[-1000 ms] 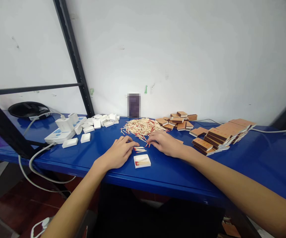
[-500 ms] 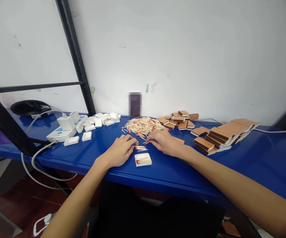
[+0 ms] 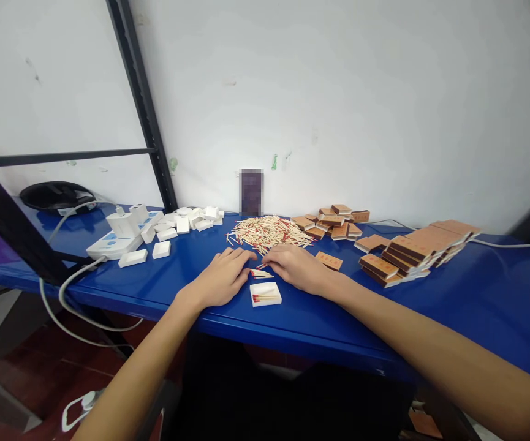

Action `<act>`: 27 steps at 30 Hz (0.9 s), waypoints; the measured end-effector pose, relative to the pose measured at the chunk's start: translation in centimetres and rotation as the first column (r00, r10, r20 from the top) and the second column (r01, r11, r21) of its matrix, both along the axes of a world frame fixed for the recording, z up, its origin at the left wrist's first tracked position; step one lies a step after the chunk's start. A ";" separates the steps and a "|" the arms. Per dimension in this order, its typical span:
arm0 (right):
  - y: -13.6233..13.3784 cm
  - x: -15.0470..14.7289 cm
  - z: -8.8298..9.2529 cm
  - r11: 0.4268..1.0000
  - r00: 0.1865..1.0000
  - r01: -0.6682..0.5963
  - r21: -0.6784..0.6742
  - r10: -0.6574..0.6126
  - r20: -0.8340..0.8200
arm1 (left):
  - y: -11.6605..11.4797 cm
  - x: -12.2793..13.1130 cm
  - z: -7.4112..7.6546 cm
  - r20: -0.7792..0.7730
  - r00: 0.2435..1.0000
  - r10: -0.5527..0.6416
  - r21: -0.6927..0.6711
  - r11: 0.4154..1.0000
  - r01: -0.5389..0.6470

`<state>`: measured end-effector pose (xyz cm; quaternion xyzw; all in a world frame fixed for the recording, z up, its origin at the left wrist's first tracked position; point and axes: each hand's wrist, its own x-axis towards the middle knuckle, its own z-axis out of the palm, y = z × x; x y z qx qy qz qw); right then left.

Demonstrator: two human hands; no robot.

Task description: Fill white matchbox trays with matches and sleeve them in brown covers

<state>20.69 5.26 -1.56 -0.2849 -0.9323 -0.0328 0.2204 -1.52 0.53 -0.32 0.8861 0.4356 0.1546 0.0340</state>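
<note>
My left hand (image 3: pixel 225 277) rests on the blue table, fingers bent and thumb apart, beside the red heads of a small row of matches (image 3: pixel 262 274). Across from it, my right hand (image 3: pixel 295 267) pinches a match (image 3: pixel 261 266) just above that row; its fingertips are partly hidden. Closer to the table's front edge lies a white matchbox tray (image 3: pixel 274 301) holding several matches, their red heads to the left. Behind both hands spreads a big loose pile of matches (image 3: pixel 269 233).
White empty trays (image 3: pixel 182 225) lie scattered at the left, by a power strip (image 3: pixel 115 245) with plugs and cables. Brown matchbox sleeves (image 3: pixel 333 223) are heaped behind my right hand, one sleeve (image 3: pixel 329 261) beside it. Stacked matchboxes (image 3: pixel 412 251) stand farther right.
My right hand has moved left and a little toward me, from the pile's edge to the small row, with a match. My left hand stays nearly still.
</note>
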 end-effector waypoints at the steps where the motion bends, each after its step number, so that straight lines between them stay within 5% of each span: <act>1: 0.0 -0.1 -0.1 1.000 1.000 -0.001 -0.011 0.001 -0.027 | 0.0 0.0 0.0 -0.002 1.000 -0.001 0.003 1.000 0.001; 8: -0.6 0.0 0.4 0.999 0.974 -0.002 -0.041 -0.007 -0.226 | 0.1 -0.1 0.0 -0.007 1.000 -0.010 0.003 1.000 0.010; 27: -1.5 1.1 1.0 0.949 0.968 0.248 -0.194 -0.251 0.011 | 0.0 0.0 0.2 -0.070 0.997 -0.017 -0.001 1.000 0.017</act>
